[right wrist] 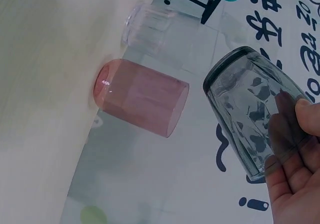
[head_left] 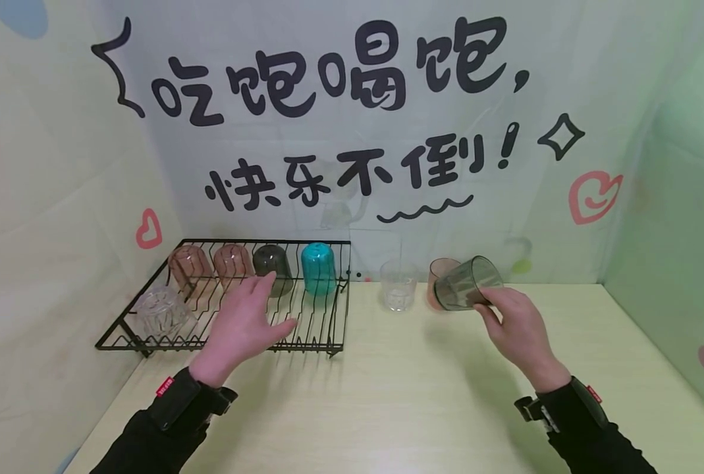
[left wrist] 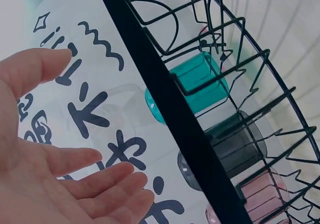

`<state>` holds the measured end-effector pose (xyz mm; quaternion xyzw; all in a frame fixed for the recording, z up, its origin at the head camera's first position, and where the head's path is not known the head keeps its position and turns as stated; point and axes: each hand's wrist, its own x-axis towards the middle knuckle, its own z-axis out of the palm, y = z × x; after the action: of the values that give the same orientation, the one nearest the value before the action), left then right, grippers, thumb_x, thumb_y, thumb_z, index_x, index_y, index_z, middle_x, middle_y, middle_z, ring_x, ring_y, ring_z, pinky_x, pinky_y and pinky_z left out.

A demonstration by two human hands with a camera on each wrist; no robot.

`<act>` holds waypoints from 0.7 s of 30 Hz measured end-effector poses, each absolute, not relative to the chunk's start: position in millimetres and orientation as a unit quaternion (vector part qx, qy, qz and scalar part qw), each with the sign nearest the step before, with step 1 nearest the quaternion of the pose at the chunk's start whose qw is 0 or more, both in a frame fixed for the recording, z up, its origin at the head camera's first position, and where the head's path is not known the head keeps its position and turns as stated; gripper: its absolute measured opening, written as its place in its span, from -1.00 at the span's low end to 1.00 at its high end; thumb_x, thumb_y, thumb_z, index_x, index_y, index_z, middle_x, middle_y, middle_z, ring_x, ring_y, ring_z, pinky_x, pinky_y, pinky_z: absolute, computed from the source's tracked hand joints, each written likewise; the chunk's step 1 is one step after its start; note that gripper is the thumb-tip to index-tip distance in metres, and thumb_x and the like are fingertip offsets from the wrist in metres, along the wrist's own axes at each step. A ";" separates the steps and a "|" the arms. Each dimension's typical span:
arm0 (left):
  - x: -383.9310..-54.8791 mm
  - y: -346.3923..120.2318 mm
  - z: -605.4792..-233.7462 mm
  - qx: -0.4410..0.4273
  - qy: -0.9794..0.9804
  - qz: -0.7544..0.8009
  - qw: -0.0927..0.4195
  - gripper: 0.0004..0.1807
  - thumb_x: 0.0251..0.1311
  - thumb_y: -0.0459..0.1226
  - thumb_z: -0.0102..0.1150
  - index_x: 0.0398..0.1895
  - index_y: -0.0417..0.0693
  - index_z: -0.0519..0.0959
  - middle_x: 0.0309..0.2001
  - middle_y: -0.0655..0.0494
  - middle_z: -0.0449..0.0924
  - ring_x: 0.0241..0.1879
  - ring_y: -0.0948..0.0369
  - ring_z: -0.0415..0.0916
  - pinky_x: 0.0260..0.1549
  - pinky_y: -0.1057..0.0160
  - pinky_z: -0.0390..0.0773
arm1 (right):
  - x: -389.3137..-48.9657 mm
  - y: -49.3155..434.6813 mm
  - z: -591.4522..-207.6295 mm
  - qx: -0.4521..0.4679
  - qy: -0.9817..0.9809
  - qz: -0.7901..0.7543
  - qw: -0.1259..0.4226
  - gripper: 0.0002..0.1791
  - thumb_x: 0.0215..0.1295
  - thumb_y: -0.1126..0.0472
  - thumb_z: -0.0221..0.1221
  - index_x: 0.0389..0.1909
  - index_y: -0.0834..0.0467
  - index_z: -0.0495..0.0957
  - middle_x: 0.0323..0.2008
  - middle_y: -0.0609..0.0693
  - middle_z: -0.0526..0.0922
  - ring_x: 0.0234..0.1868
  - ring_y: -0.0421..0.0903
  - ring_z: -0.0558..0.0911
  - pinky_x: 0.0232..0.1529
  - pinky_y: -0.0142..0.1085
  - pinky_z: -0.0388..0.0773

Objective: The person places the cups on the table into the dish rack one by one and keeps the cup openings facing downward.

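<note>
My right hand (head_left: 520,329) grips a grey transparent glass (head_left: 461,286) near its rim, fingers and thumb on either side. The glass is tilted, its mouth to the upper right, above the table. Behind it an upright pink glass (right wrist: 142,96) stands on the table, partly hidden in the head view, with a clear glass (head_left: 398,289) to its left. My left hand (head_left: 242,326) hovers over the black wire rack (head_left: 310,347), thumb and fingers apart, holding nothing. Nearest its fingertips is an upside-down dark grey glass (head_left: 274,257), with a turquoise glass (head_left: 319,266) to its right.
On the rack's left side are two upside-down pink glasses (head_left: 190,262) and a clear ribbed glass (head_left: 161,309). A printed cloth backdrop (head_left: 304,145) rises behind the pale table (head_left: 399,395), with fabric walls at both sides.
</note>
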<state>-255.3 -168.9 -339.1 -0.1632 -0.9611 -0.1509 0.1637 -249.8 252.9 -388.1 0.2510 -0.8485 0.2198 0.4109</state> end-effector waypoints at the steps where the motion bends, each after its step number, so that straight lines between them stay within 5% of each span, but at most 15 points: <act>1: -255.1 -167.7 -338.6 -0.165 -0.961 -0.151 0.163 0.00 -0.14 0.14 0.23 0.28 -0.26 0.11 0.14 -0.29 0.26 0.09 -0.18 0.23 0.02 -0.14 0.28 | -249.3 251.8 -387.5 0.253 -0.847 0.224 0.411 -0.72 -0.07 0.40 0.26 -0.27 0.14 0.53 -0.34 -0.02 0.58 -0.29 -0.07 0.52 -0.18 -0.20 0.39; 21: -251.4 -143.6 -337.0 -0.205 -0.944 -0.195 0.171 -0.01 -0.10 0.18 0.18 0.33 -0.14 0.06 0.22 -0.16 0.20 0.18 -0.08 0.17 0.08 -0.08 0.25 | -239.7 226.0 -371.9 0.276 -0.832 0.275 0.396 -0.79 0.05 0.30 0.21 -0.24 0.07 0.53 -0.30 -0.10 0.56 -0.22 -0.15 0.49 -0.14 -0.29 0.35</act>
<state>-251.4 -143.6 -337.0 -0.2047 -0.9438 -0.1949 0.1714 -239.7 226.0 -371.9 0.2757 -0.8317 0.2747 0.3960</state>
